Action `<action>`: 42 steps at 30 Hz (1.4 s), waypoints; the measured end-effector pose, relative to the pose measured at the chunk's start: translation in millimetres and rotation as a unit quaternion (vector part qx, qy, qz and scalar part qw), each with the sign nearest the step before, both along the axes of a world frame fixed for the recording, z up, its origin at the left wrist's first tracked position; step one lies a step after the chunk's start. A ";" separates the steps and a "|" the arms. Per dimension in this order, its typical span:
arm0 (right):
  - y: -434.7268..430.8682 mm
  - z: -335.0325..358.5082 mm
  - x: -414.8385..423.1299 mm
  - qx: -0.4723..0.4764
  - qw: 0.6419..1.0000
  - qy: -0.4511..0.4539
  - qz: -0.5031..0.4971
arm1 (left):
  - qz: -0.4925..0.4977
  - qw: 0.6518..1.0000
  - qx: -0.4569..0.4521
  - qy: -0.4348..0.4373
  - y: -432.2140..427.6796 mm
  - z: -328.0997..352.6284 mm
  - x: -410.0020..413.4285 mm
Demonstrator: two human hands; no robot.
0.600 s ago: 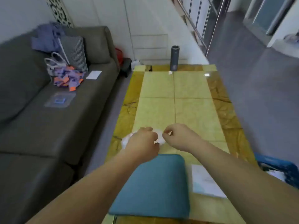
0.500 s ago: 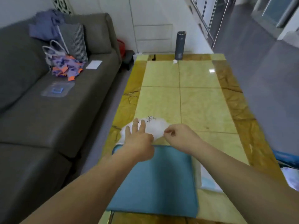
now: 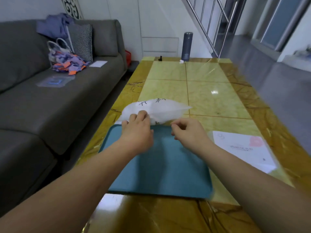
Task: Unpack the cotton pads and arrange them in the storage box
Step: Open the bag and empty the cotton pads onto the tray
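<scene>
**2 hands at 1 white bag, centre of frame**

The white bag (image 3: 161, 109) lay on the tabletop (image 3: 217, 105) just beyond the far edge of 1 teal tray (image 3: 159, 167); its contents were hidden, so no pads could be counted. The left hand (image 3: 137, 132) held the bag's near edge with its fingers (image 3: 142, 114) curled together. The right hand (image 3: 188, 132), just right of it, had fingers curled and thumb and forefinger tips meeting, but whether they pinched anything could not be told. 1 flat white packet (image 3: 244, 148) sat at the right, its print blurred, and 1 dark flask (image 3: 186, 46) stood at the top centre.
</scene>
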State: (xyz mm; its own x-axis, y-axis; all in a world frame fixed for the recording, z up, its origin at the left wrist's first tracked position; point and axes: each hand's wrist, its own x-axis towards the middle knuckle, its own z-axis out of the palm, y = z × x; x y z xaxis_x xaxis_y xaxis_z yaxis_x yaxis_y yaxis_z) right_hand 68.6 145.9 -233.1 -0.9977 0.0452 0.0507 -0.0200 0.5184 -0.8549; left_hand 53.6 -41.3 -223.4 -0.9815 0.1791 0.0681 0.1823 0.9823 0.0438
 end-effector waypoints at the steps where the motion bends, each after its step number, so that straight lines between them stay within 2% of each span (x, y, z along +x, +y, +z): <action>1: 1.1 3.1 12.8 -0.010 1.000 -0.012 -0.013 | -0.011 1.000 0.006 0.007 5.2 6.3 15.1; 4: 0.9 6.7 45.4 -0.052 0.991 -0.115 -0.034 | -0.074 0.996 0.014 0.039 24.3 14.3 55.2; 6: -0.9 7.1 64.0 -0.128 0.971 -0.193 -0.055 | -0.131 0.991 0.036 0.013 36.2 11.5 75.9; 9: 0.0 -3.1 86.6 -0.201 0.946 -0.240 -0.079 | -0.214 0.972 0.097 -0.027 40.4 -5.6 101.3; 11: 2.0 -13.1 96.4 -0.228 0.940 -0.240 -0.079 | -0.194 0.971 0.134 0.041 32.7 -18.3 111.5; 13: 1.6 -19.4 100.7 -0.257 0.934 -0.232 -0.086 | -0.115 0.978 0.140 0.103 21.7 -26.6 114.1; 17: -4.9 -22.5 100.1 -0.291 0.929 -0.205 -0.098 | -0.032 0.986 0.152 0.067 9.8 -38.9 111.0; 23: -20.1 -16.7 84.0 -0.234 0.960 -0.141 -0.065 | -0.011 0.951 0.305 0.053 24.2 -39.7 90.5; 25: -24.5 -13.0 79.2 -0.193 0.974 -0.100 -0.063 | 0.036 0.914 0.405 0.007 28.1 -31.2 85.0; 26: -26.1 -10.9 78.0 -0.187 0.978 -0.078 -0.056 | 0.062 0.876 0.478 -0.020 29.5 -24.7 84.5; 29: -26.4 -8.1 78.0 -0.193 0.981 -0.012 -0.011 | 0.102 0.731 0.669 -0.082 30.3 -6.6 89.0; 32: -21.0 3.1 88.0 -0.209 0.977 0.029 0.040 | 0.076 0.631 0.766 -0.093 32.5 5.2 91.5; 33: -18.1 6.5 92.0 -0.203 0.977 0.044 0.052 | 0.068 0.607 0.786 -0.095 33.5 8.9 93.6; 35: -14.3 12.7 99.8 -0.153 0.983 0.077 0.062 | 0.057 0.580 0.806 -0.100 35.0 12.0 97.4; 37: -9.5 16.0 102.8 -0.064 0.987 0.145 0.035 | 0.043 0.587 0.801 -0.109 37.4 13.2 101.5; 39: -4.2 15.3 102.6 0.028 0.970 0.241 -0.001 | 0.024 0.626 0.772 -0.107 40.1 12.9 106.0; 42: 5.0 16.6 101.4 0.034 0.963 0.267 -0.022 | 0.017 0.689 0.721 -0.071 41.5 12.9 109.9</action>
